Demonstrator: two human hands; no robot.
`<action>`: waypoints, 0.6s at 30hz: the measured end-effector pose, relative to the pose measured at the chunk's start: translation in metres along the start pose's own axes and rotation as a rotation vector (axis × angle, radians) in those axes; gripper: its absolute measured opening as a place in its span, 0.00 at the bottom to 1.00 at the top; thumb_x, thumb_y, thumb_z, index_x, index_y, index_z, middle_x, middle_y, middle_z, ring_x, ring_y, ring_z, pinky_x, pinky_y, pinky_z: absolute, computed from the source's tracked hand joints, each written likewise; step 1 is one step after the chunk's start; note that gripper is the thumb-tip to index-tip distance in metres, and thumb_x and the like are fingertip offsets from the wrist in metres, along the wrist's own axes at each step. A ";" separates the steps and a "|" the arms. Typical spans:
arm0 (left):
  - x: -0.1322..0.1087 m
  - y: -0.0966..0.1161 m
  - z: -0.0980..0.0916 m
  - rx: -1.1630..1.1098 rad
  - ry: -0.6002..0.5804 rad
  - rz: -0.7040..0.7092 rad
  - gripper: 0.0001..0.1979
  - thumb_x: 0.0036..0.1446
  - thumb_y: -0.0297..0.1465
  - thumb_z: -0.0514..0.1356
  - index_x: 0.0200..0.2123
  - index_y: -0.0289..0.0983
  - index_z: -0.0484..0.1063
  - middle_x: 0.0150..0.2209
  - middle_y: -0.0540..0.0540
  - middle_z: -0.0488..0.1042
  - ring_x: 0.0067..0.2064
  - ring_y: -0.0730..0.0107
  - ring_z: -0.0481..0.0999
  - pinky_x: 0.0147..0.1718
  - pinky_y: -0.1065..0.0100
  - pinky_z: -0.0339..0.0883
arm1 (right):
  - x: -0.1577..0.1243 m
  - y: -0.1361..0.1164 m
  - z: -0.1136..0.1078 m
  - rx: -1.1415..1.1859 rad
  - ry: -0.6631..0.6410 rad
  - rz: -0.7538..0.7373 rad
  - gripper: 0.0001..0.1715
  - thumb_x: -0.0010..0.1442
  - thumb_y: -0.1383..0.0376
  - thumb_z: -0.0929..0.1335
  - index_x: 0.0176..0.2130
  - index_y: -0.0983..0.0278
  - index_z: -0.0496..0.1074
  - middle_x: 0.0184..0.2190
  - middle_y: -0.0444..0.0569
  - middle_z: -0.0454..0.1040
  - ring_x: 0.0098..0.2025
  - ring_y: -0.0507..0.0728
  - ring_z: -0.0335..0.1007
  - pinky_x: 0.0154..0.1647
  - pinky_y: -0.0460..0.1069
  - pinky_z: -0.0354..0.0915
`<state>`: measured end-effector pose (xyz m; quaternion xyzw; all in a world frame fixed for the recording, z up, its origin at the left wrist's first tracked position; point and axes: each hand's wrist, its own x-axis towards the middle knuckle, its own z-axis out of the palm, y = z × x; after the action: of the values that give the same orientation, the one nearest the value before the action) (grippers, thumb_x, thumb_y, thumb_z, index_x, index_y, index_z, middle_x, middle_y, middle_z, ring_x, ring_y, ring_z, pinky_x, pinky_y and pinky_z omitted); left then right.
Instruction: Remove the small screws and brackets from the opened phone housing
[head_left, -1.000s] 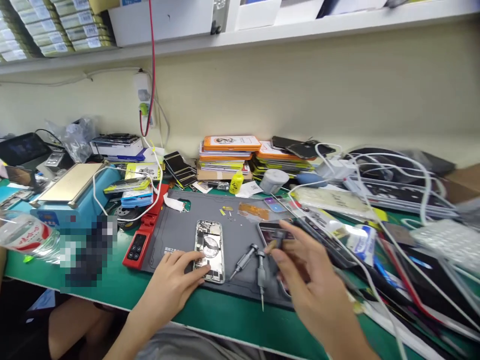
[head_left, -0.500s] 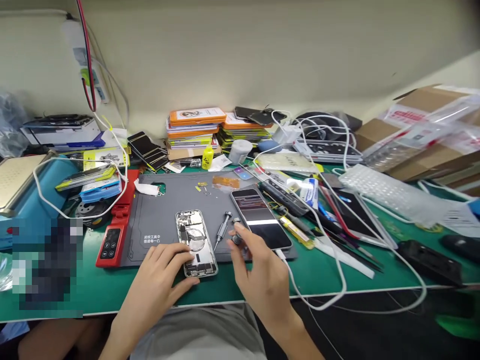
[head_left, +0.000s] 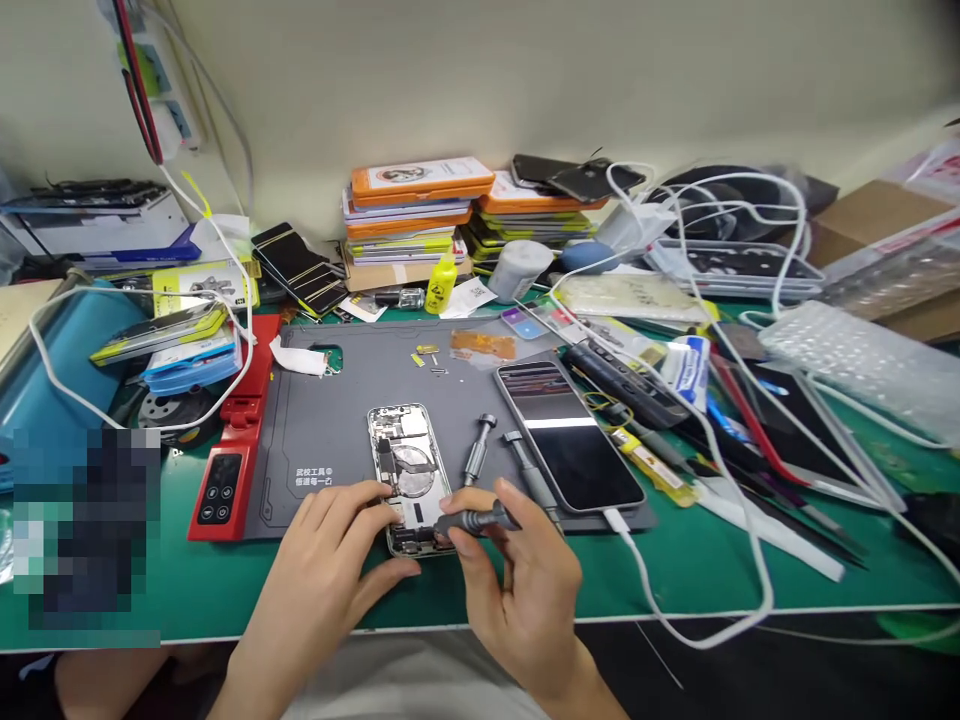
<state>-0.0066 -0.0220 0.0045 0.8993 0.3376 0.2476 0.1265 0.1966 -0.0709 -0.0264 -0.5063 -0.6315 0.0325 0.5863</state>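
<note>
Benchtop in green fills the front here, and just over its near edge we've got both hands at work. Left hand is loosely spread, fingertips down on the left side of an opened phone, thumb beside its lower end. Right hand has a precision screwdriver pinched between thumb and fingers, lying nearly level, its front end over the phone's lower right corner; whether the bit meets a screw, I can't tell. The phone sits with its innards up on the front part of a gray work mat, and a red control unit with round buttons borders that mat on the left. Right of the phone lie two more screwdrivers, a slim silver one and a gray one partly behind the right hand. Next to them, a smartphone, screen up, white charging cable plugged into its lower end. Further up the mat, tiny metal parts lie near an orange film. Beyond the mat stands a yellow bottle, and behind that, orange cases top a stack near the wall.
</note>
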 end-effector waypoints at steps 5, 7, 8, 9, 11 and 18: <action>0.002 0.001 0.001 -0.012 -0.033 -0.011 0.15 0.82 0.45 0.58 0.58 0.41 0.72 0.59 0.40 0.82 0.55 0.53 0.81 0.51 0.55 0.75 | 0.001 -0.004 -0.001 -0.019 -0.061 -0.022 0.25 0.78 0.71 0.66 0.70 0.58 0.65 0.43 0.53 0.85 0.43 0.59 0.88 0.44 0.52 0.87; 0.002 0.002 0.001 -0.014 -0.031 -0.018 0.15 0.82 0.44 0.57 0.57 0.40 0.72 0.58 0.40 0.81 0.55 0.54 0.81 0.51 0.55 0.75 | 0.001 -0.004 -0.001 -0.029 -0.064 -0.027 0.25 0.78 0.71 0.66 0.70 0.59 0.65 0.43 0.54 0.85 0.42 0.59 0.88 0.43 0.52 0.87; 0.002 0.002 0.001 -0.014 -0.030 -0.018 0.15 0.83 0.44 0.57 0.57 0.40 0.72 0.58 0.40 0.81 0.55 0.54 0.80 0.51 0.55 0.75 | 0.001 -0.003 0.000 -0.035 -0.064 -0.030 0.25 0.78 0.71 0.66 0.70 0.59 0.65 0.43 0.54 0.85 0.42 0.59 0.89 0.42 0.52 0.87; 0.002 0.003 0.001 -0.015 -0.029 -0.015 0.15 0.83 0.45 0.56 0.57 0.40 0.72 0.58 0.40 0.81 0.55 0.54 0.80 0.51 0.55 0.74 | 0.001 -0.003 0.000 -0.041 -0.065 -0.035 0.25 0.79 0.70 0.66 0.70 0.59 0.65 0.43 0.55 0.85 0.43 0.60 0.89 0.42 0.52 0.87; 0.003 0.003 0.000 -0.020 -0.032 -0.012 0.15 0.83 0.45 0.56 0.56 0.40 0.72 0.58 0.40 0.81 0.54 0.54 0.80 0.51 0.55 0.74 | 0.001 -0.003 -0.001 -0.053 -0.071 -0.043 0.26 0.79 0.70 0.65 0.71 0.58 0.64 0.44 0.55 0.85 0.43 0.60 0.88 0.42 0.52 0.86; 0.002 0.002 -0.002 -0.050 -0.033 -0.020 0.15 0.82 0.45 0.57 0.58 0.41 0.72 0.59 0.41 0.81 0.56 0.55 0.80 0.54 0.55 0.75 | 0.010 -0.004 -0.002 -0.066 -0.132 -0.127 0.31 0.76 0.74 0.67 0.72 0.55 0.63 0.45 0.51 0.84 0.43 0.57 0.85 0.44 0.50 0.84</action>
<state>-0.0056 -0.0215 0.0080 0.8964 0.3380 0.2399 0.1570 0.1981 -0.0672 -0.0164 -0.4812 -0.7002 0.0076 0.5274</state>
